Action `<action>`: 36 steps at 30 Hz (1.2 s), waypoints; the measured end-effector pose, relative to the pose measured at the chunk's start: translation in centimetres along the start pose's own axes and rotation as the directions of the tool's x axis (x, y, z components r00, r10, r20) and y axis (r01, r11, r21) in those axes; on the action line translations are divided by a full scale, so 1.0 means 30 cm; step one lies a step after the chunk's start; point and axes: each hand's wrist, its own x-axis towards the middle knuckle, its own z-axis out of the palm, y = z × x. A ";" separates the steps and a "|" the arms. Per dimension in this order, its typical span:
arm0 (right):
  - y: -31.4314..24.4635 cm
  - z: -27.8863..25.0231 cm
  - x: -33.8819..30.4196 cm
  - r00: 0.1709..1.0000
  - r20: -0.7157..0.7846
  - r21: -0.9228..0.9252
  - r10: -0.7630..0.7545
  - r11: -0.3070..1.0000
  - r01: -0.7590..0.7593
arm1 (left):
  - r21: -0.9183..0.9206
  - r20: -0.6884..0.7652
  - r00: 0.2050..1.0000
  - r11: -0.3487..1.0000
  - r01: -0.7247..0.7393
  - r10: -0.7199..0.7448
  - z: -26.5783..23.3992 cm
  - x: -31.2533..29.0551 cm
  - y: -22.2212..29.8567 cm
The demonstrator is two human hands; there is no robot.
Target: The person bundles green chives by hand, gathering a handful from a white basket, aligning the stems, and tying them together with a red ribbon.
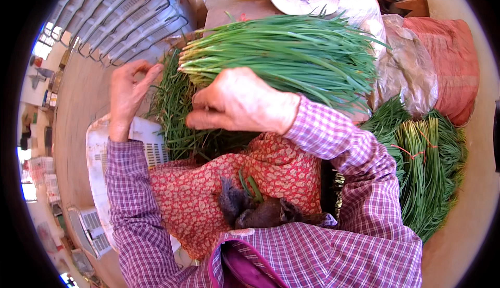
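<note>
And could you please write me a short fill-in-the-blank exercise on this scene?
1. The pile of long green stalks has its pale ends toward the picture's ____ side.
2. The floral cloth over the lap is mainly ____ in colour.
3. The person's left hand is nearer the stacked crates than the ____ hand.
Missing words: left; red; right.

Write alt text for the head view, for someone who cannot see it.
A left hand and a right hand, both curled, are near a heap of long green stalks. Below lies red flowered cloth; tied stalks are at right, a white crate at left.
</note>
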 end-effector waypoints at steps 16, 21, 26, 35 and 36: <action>0.612 -0.122 0.166 0.923 -0.269 -0.358 0.274 0.862 -0.360 | 0.295 0.016 0.730 0.695 -0.656 0.683 0.411 0.002 0.202; 0.546 -0.096 0.120 0.947 -0.084 -0.363 0.311 0.875 -0.320 | 0.391 0.017 0.740 0.677 -0.624 0.672 0.440 0.109 0.183; 0.584 -0.083 0.037 0.923 -0.377 -0.478 0.076 0.837 -0.264 | 0.214 0.121 0.744 0.715 -0.666 0.657 0.479 0.227 0.199; 0.163 -0.051 -0.239 0.906 -0.300 -0.254 0.298 0.891 -0.377 | 0.142 0.177 0.771 0.759 -0.635 0.612 0.465 0.268 0.189; 0.179 -0.019 -0.274 0.895 -0.267 -0.324 0.356 0.842 -0.431 | 0.143 0.183 0.778 0.767 -0.626 0.601 0.467 0.270 0.192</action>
